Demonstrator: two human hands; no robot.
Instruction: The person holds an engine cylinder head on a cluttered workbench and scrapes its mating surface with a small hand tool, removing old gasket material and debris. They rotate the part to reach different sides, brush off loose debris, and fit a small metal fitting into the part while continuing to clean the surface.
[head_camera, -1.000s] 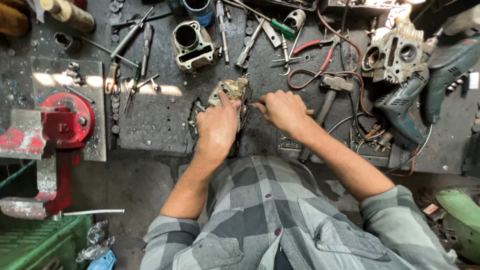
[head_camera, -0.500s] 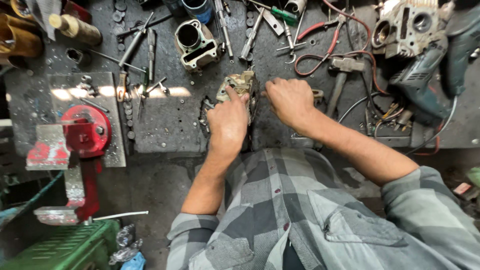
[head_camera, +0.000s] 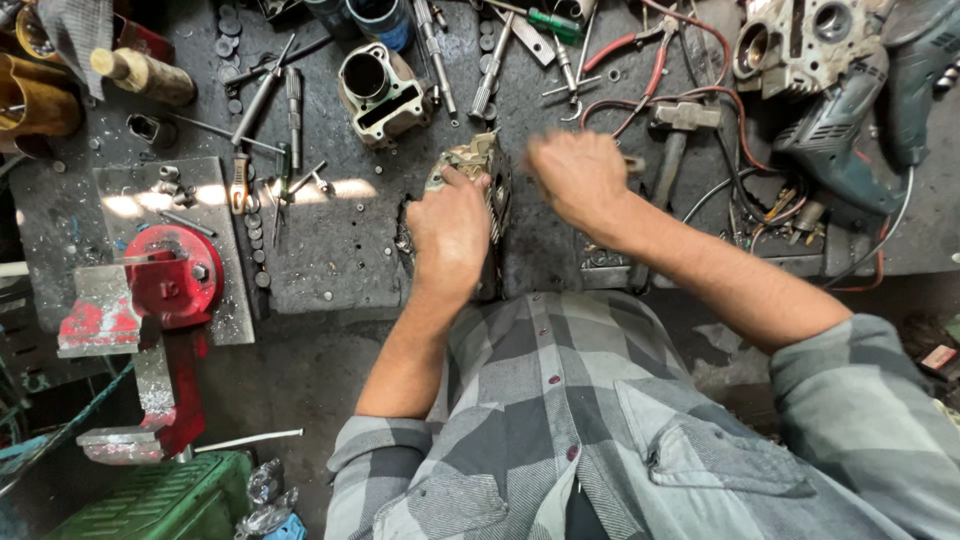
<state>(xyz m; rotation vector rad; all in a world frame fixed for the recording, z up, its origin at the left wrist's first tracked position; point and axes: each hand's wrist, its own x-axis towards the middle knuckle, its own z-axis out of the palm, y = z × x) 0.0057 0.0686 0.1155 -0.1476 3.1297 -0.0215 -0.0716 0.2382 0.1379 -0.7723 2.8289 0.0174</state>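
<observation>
Part: finned engine head (head_camera: 480, 165), on bench centre, just right of grey cylinder block (head_camera: 378, 92).
L hand: left hand (head_camera: 450, 235) clamped on part's near side.
R hand: right hand (head_camera: 578, 180) blurred, fingers curled; what it holds can't tell.
Risk: part may tip if grip slackens; loose washers (head_camera: 262, 262) left of it could scatter.

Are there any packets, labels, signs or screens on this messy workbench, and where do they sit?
No screens or signs show.
Crumpled wrapper: bottom left by the green crate, shiny clear plastic with a blue bit.
Small red tag or box: far right edge, flat and rectangular; too small to tell more.
The left hand steadies a metal engine part; the right hand hovers beside it, blurred.
</observation>
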